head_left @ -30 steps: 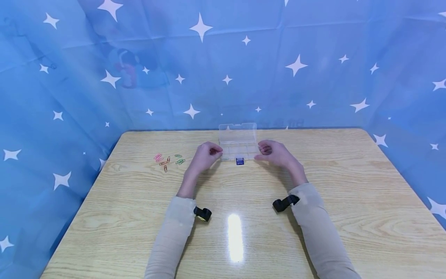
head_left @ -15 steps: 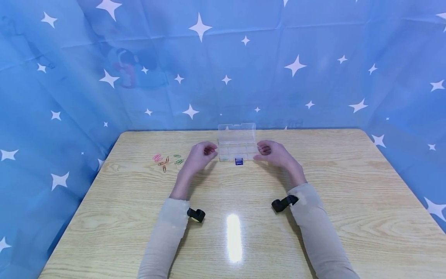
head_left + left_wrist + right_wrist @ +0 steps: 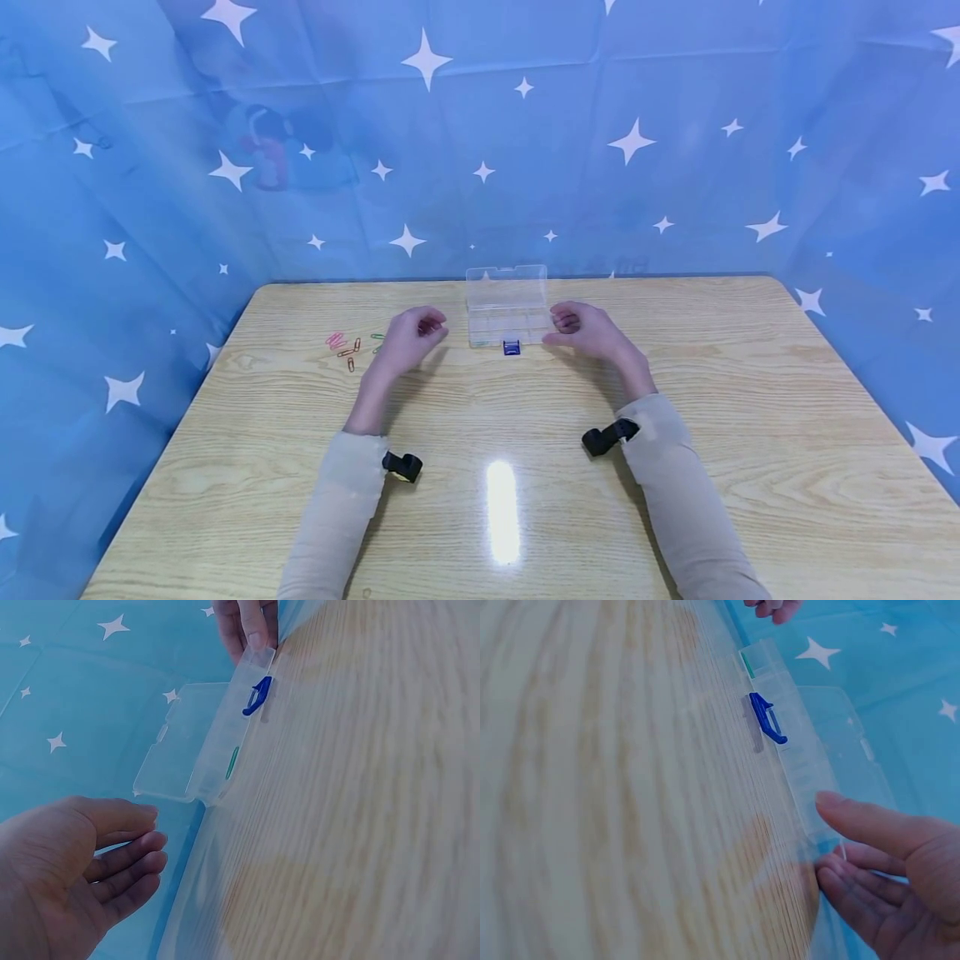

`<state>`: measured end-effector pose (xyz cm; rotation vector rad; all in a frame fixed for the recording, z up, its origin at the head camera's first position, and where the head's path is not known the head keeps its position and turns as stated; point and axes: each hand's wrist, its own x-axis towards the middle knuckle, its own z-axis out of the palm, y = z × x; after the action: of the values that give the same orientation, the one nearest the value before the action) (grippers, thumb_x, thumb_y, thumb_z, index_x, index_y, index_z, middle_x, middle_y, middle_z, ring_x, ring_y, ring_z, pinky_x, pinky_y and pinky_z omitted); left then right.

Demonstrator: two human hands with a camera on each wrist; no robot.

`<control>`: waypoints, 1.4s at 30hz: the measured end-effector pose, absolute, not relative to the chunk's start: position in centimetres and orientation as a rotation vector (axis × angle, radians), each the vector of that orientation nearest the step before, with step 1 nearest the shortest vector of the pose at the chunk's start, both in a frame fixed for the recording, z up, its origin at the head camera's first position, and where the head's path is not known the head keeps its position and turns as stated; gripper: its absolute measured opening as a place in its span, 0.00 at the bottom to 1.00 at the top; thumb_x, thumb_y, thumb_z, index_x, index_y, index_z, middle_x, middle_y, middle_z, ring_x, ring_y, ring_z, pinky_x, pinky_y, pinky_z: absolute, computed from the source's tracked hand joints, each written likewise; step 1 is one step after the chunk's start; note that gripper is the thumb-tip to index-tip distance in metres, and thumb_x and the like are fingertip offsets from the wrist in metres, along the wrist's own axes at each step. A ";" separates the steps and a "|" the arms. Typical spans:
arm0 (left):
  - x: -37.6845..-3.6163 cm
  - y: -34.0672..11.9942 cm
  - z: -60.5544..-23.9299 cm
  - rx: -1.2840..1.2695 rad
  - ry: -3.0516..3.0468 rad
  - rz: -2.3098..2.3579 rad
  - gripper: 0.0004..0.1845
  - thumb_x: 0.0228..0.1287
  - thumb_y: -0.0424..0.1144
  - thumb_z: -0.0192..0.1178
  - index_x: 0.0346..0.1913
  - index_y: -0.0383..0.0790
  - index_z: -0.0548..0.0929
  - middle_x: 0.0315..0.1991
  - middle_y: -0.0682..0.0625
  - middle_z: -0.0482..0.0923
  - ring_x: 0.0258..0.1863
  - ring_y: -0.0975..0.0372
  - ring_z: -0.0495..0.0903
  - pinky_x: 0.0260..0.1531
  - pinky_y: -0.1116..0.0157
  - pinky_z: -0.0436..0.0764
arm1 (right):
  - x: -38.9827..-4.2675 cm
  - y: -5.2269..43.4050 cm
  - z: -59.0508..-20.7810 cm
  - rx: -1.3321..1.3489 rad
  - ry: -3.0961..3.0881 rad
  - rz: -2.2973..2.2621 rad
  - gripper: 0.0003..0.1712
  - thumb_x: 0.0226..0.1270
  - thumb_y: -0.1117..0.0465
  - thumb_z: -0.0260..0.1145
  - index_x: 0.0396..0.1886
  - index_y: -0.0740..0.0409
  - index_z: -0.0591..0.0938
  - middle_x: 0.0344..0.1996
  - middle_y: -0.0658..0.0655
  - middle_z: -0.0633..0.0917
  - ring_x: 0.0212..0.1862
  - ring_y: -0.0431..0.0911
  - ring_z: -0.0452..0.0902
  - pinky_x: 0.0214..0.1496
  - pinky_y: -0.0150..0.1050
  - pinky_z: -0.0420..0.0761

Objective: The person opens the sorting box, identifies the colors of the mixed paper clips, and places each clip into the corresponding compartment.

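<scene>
A clear plastic compartment box (image 3: 508, 325) stands on the table with its lid (image 3: 506, 287) raised at the back. Its blue latch (image 3: 257, 696) hangs at the front edge. One green paper clip (image 3: 232, 762) shows inside the compartment at the box's left end. My right hand (image 3: 592, 331) holds the box's right end, thumb at the front and fingers behind. To the left of the box, apart from it, my left hand (image 3: 408, 337) hovers with loosely bent fingers and nothing in them. It partly covers the green paper clips (image 3: 377, 337) on the table.
Pink paper clips (image 3: 336, 340) and orange-red paper clips (image 3: 350, 353) lie on the wooden table (image 3: 480, 433), left of my left hand. A blue curtain with white stars (image 3: 480, 125) hangs right behind the table's far edge.
My left hand has drawn away from the box's left end and moved left, toward the paper clips. My right hand has stayed at the box's right end.
</scene>
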<state>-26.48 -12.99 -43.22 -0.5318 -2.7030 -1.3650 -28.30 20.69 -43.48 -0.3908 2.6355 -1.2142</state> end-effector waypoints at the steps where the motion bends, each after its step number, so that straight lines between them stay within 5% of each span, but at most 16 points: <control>1: -26.4 -13.1 -43.2 -0.528 -2.703 -1.364 0.13 0.68 0.30 0.64 0.52 0.25 0.82 0.41 0.39 0.83 0.41 0.50 0.82 0.47 0.56 0.81 | -28.3 20.7 -43.5 -0.392 2.635 -1.215 0.37 0.66 0.56 0.73 0.69 0.68 0.71 0.56 0.66 0.79 0.59 0.58 0.75 0.64 0.52 0.74; 42: -25.1 -20.4 -42.6 -0.341 -2.836 -1.133 0.08 0.71 0.32 0.60 0.45 0.29 0.84 0.38 0.40 0.81 0.37 0.53 0.78 0.38 0.59 0.78 | -28.3 20.8 -43.5 -0.396 2.637 -1.231 0.37 0.66 0.56 0.73 0.68 0.68 0.71 0.55 0.65 0.80 0.58 0.57 0.76 0.63 0.51 0.75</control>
<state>-25.06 -20.43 -42.56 -0.3413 -2.8358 -1.1330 -28.34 20.80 -43.52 -0.3959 2.6367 -1.2306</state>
